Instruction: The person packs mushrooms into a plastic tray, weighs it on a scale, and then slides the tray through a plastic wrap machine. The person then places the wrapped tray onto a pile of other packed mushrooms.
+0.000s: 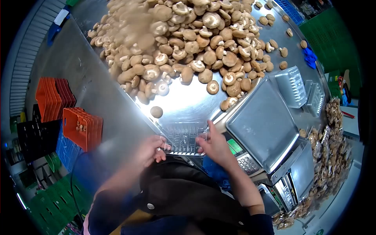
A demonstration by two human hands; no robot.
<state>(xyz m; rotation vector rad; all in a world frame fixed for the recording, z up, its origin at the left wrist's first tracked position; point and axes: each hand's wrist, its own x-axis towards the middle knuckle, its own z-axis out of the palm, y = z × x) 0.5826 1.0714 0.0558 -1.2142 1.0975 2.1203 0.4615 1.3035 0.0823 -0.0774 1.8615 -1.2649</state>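
A clear plastic tray [183,137] with a ribbed bottom lies at the near edge of the steel table, between my hands. My left hand [152,150] is at the tray's left near corner, its fingers curled and their tips at the rim. On the opposite side, my right hand [214,144] has the thumb over the tray's right wall and the index finger stretched forward outside it. No mushrooms show in the tray. Just beyond it, one loose mushroom [156,112] sits on the metal, and a large pile of brown mushrooms [192,47] rises behind.
A scale [262,123] with a lit green display stands to the right. Past it are stacked clear trays [291,87] and many bagged mushrooms [331,164]. Orange crates [83,129] stand at the left. A blue glove-like item [310,58] lies at the far right.
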